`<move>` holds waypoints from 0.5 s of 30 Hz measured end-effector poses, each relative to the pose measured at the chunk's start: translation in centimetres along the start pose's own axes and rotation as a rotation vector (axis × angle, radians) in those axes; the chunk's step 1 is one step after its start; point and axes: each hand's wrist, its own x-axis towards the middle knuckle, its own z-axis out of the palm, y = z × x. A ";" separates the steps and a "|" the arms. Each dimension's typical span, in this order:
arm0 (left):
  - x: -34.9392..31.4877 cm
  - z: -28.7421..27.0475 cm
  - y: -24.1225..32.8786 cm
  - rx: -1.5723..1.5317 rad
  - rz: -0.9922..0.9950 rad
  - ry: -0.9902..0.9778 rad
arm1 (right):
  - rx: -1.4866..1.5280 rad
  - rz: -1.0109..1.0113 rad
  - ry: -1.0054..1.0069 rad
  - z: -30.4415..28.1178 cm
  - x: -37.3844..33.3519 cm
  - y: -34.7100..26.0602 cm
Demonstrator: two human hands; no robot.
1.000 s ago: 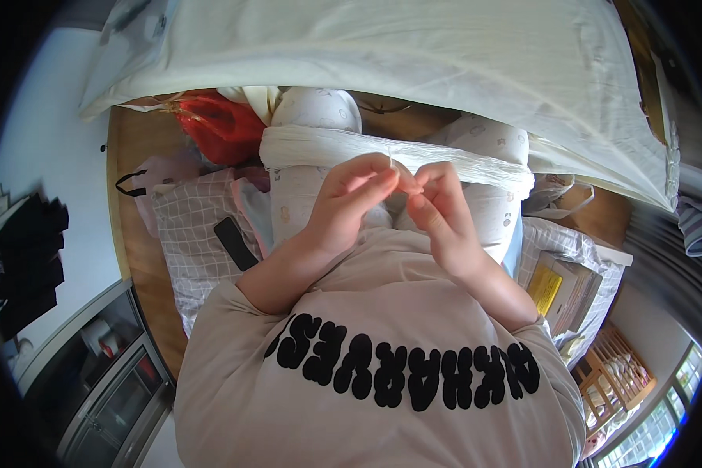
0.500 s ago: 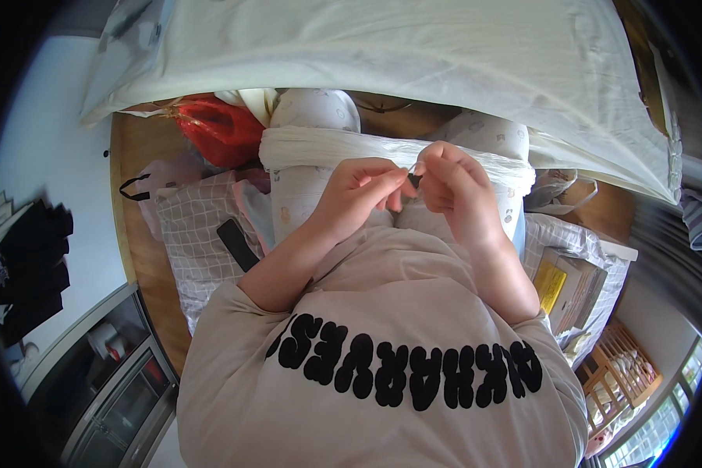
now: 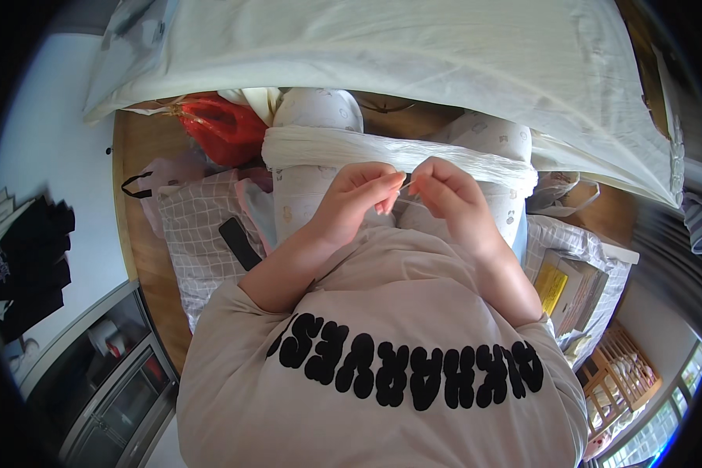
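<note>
A hank of white thread (image 3: 382, 148) is stretched around both my knees, just beyond my hands. In front of it, my left hand (image 3: 359, 199) is closed in a pinch, thumb against forefinger. Close beside it on the right, my right hand (image 3: 451, 191) pinches as well. A fine white thread (image 3: 406, 187) runs across the small gap between the fingertips. My curled fingers hide its ends. Both forearms rise over my light shirt, and the hands hang above my lap.
A white cloth-covered table (image 3: 382, 47) spans the far side, over my knees. To my left, a black phone (image 3: 240, 243) lies on checked fabric (image 3: 199, 226), with a red bag (image 3: 226, 129) beyond. Boxes (image 3: 573, 288) are stacked at my right.
My right hand has turned and lowered slightly. A small dark thing seen at its fingertips before no longer shows. The hank on my knees looks the same.
</note>
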 end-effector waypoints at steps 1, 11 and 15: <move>0.0 0.1 -0.1 0.001 0.000 -0.001 | 0.189 0.086 -0.059 -0.6 0.0 -0.4; 0.2 2.4 1.6 0.049 0.122 0.305 | -0.170 0.107 -0.063 1.4 -0.8 -1.7; -0.6 0.1 1.1 -0.120 0.118 0.048 | 0.210 0.162 -0.058 0.8 -0.4 -1.4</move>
